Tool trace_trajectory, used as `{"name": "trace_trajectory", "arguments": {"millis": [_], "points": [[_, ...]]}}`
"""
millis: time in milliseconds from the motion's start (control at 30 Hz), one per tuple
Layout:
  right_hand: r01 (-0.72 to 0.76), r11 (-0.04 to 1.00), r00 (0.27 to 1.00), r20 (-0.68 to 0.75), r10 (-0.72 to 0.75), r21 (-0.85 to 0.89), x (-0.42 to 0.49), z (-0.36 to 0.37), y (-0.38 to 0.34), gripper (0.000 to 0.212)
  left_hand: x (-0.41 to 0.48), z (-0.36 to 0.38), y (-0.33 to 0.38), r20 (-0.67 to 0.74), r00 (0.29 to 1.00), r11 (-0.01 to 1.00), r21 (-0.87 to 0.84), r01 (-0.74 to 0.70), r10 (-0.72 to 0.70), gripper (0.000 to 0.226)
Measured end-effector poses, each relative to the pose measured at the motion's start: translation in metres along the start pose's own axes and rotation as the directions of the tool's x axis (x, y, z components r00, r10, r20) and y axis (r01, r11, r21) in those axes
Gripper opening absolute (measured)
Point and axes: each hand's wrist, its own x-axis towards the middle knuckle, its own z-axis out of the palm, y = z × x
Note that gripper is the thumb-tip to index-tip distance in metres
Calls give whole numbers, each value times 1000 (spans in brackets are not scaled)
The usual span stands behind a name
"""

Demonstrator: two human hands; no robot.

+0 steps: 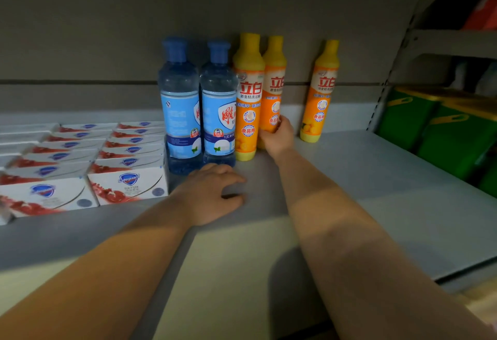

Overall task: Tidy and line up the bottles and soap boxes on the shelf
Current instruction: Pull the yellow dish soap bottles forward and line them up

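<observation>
right hand (277,138) wraps the middle orange bottle (274,84) low down, 12 o'clock on the shelf (376,178); left hand (212,191) rests loose, holding nothing; bottle's probably heavy-ish, slick plastic, so grip low

The shelf (376,173) looks like matt grey painted metal, the blue bottles (180,103) are clear glossy plastic with shiny labels, the orange bottles (248,97) are opaque smooth plastic, and the soap boxes (126,186) are glossy printed card.
</observation>
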Motion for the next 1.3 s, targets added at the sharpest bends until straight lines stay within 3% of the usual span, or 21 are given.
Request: {"name": "trace_trajectory", "arguments": {"millis": [100, 267, 367, 467, 567, 633, 667, 733, 800, 867, 967, 1100, 1200, 1300], "points": [[-26, 993, 999, -25, 23, -118, -17, -7, -4, 55, 1, -1, -1, 6, 1000, 1000, 4, 1, -1, 49], [-115, 993, 989, -101, 112, -27, -66, -29, -14, 65, -5, -5, 6, -19, 999, 999, 11, 45, -45, 43], [-92, 994, 989, -114, 97, 53, -100, -41, -19, 64, -13, -10, 16, -95, 990, 956, 264, 127, -105, 35], [-87, 996, 995, -38, 88, 29, -125, -49, -25, 66, -22, -10, 25, -104, 976, 916, 336, 217, -193, 39], [-27, 999, 1000, 5, 27, -37, -144, -46, -30, 63, -34, -5, 26, -71, 955, 931, 213, 296, -287, 48], [26, 998, 1000, 14, -25, -63, -154, -45, -35, 60, -41, -6, 25, -10, 943, 941, -64, 332, -333, 71], [62, 996, 998, 20, -61, -66, -159, -45, -38, 59, -44, -9, 25, 12, 934, 898, -274, 345, -356, 81], [135, 987, 990, 39, -132, -92, -165, -48, -42, 58, -50, -15, 29, 7, 923, 677, -678, 286, -384, 89], [208, 960, 977, 79, -196, -185, -167, -48, -40, 58, -55, -17, 31, -70, 928, 444, -889, 109, -367, 79], [281, 917, 955, 177, -238, -282, -168, -46, -39, 62, -57, -19, 31, -156, 906, 300, -953, -34, -393, 58], [289, 903, 943, 258, -211, -317, -166, -47, -39, 68, -60, -29, 29, -175, 865, 184, -978, -97, -471, 36], [293, 935, 935, 262, -238, -197, -171, -50, -42, 70, -64, -41, 31, -129, 888, -63, -983, -174, -442, 38], [313, 945, 941, 169, -295, -98, -176, -49, -42, 77, -67, -54, 28, -137, 894, -222, -942, -250, -427, 50], [206, 975, 971, 110, -215, 88, -176, -53, -49, 78, -72, -63, 27, -128, 887, -263, -927, -266, -445, 50]]}}
